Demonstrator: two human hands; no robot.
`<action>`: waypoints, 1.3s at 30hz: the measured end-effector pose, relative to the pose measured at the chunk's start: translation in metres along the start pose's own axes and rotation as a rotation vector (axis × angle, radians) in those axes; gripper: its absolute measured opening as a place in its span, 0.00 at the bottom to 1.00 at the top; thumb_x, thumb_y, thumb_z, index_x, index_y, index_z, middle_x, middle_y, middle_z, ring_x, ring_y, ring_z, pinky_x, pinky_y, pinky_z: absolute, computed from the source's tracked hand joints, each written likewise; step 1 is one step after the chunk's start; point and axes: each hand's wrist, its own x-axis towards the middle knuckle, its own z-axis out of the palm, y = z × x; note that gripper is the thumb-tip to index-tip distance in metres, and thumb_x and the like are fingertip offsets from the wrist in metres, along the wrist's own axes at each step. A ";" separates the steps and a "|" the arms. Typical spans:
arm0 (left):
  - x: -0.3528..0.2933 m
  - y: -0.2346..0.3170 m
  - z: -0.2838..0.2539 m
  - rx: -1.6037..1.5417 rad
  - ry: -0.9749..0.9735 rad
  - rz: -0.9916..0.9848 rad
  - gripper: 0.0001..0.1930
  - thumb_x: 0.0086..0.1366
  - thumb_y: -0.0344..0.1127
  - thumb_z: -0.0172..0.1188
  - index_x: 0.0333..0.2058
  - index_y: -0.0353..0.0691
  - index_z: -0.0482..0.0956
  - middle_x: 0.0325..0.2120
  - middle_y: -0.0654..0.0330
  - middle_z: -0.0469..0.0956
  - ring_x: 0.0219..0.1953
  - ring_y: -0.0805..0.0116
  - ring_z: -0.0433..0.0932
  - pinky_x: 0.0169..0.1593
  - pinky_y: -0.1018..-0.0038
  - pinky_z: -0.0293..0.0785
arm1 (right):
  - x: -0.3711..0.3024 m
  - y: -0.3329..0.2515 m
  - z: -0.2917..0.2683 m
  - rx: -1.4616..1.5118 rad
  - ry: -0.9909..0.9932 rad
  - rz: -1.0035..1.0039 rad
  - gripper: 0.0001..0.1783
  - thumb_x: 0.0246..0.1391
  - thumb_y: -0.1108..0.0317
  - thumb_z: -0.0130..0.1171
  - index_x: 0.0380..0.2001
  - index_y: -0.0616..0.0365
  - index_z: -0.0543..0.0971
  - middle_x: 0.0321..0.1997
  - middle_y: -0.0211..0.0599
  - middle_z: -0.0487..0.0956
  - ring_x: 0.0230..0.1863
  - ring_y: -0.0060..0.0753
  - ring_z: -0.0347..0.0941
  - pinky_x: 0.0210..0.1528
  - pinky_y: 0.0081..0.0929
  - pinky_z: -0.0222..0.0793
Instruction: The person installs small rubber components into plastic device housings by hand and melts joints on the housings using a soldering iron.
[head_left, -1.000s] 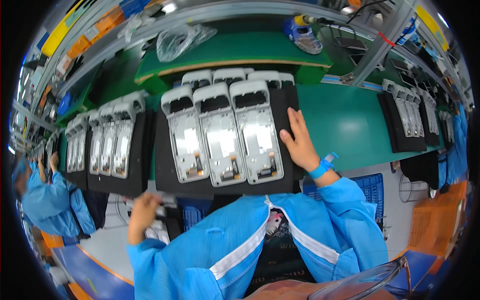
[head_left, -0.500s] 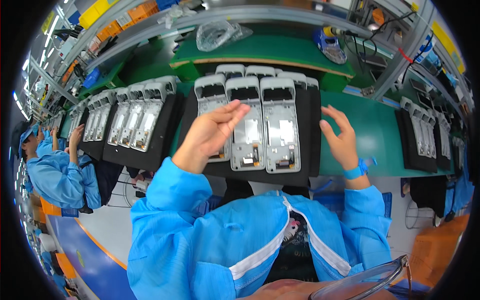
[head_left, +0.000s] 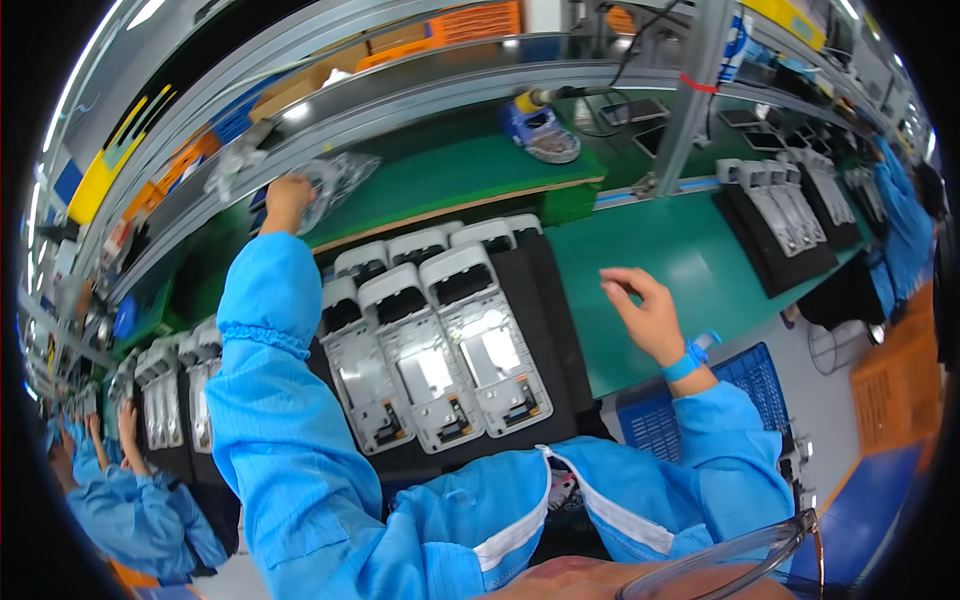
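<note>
My left hand [head_left: 288, 198] reaches far out to the raised green shelf [head_left: 440, 150], at the left side of a crumpled clear plastic bag [head_left: 342, 182]. Its fingers are curled downward; what they close on is hidden from view. Over the green table hovers my right hand [head_left: 648, 312], holding nothing, its fingers bent and apart from the thumb. A blue band circles that wrist. Between my arms, grey device housings [head_left: 490, 345] with metal inner plates lie side by side on a black mat [head_left: 545, 300]. More housings [head_left: 415, 245] stand in a row behind them.
A blue holder with a yellow-handled tool [head_left: 540, 130] rests on the shelf's right part. Further right, more housings [head_left: 780, 205] lie on black mats. A metal post [head_left: 690, 110] rises behind the table. Co-workers in blue sit at far left and far right.
My left hand has moved from above the housings out to the shelf beside the plastic bag. The view has turned to the right. My right hand still hovers over the table.
</note>
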 end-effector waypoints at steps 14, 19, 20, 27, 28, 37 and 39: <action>-0.068 0.097 0.038 0.622 0.081 0.348 0.10 0.50 0.32 0.51 0.31 0.39 0.78 0.34 0.48 0.75 0.38 0.50 0.73 0.40 0.65 0.70 | 0.268 0.074 0.087 0.212 0.607 0.256 0.35 0.48 0.55 0.55 0.55 0.62 0.58 0.42 0.40 0.70 0.37 0.32 0.68 0.27 0.28 0.69; -0.108 0.098 0.019 0.556 0.167 0.380 0.10 0.55 0.37 0.50 0.30 0.39 0.78 0.31 0.49 0.76 0.36 0.50 0.74 0.37 0.63 0.70 | 0.278 0.060 0.076 0.450 0.536 0.064 0.30 0.45 0.52 0.58 0.48 0.61 0.68 0.36 0.42 0.73 0.31 0.33 0.70 0.30 0.29 0.66; -0.119 0.108 0.015 0.527 0.148 0.401 0.11 0.56 0.39 0.50 0.29 0.40 0.78 0.29 0.49 0.76 0.35 0.50 0.74 0.37 0.62 0.70 | 0.284 0.066 0.066 0.448 0.543 0.058 0.30 0.45 0.52 0.58 0.48 0.61 0.68 0.36 0.42 0.73 0.31 0.33 0.70 0.30 0.29 0.66; -0.182 0.122 -0.033 0.409 0.113 0.448 0.14 0.57 0.44 0.50 0.29 0.40 0.78 0.22 0.50 0.76 0.29 0.49 0.74 0.32 0.63 0.69 | 0.274 0.041 0.021 0.128 0.655 0.036 0.18 0.41 0.56 0.57 0.23 0.63 0.76 0.18 0.38 0.73 0.21 0.28 0.68 0.26 0.28 0.61; -0.189 0.116 -0.039 0.404 0.115 0.441 0.14 0.57 0.44 0.50 0.29 0.40 0.78 0.22 0.50 0.76 0.29 0.49 0.74 0.32 0.63 0.69 | 0.255 0.020 0.018 0.369 0.600 0.022 0.16 0.40 0.57 0.60 0.26 0.60 0.76 0.15 0.33 0.70 0.18 0.25 0.66 0.23 0.25 0.60; -0.276 0.071 -0.092 0.029 -0.086 0.247 0.16 0.58 0.41 0.53 0.31 0.30 0.76 0.18 0.57 0.75 0.22 0.72 0.73 0.28 0.77 0.67 | 0.111 -0.010 -0.072 1.210 0.222 0.313 0.15 0.51 0.54 0.48 0.20 0.51 0.71 0.05 0.23 0.56 0.07 0.19 0.49 0.10 0.18 0.44; -0.295 0.058 -0.097 -0.131 -0.067 0.201 0.17 0.59 0.42 0.52 0.33 0.29 0.76 0.23 0.58 0.76 0.24 0.74 0.73 0.30 0.79 0.67 | 0.074 -0.014 -0.075 1.144 -0.061 0.293 0.18 0.54 0.52 0.44 0.24 0.54 0.72 0.04 0.24 0.56 0.07 0.19 0.50 0.09 0.20 0.46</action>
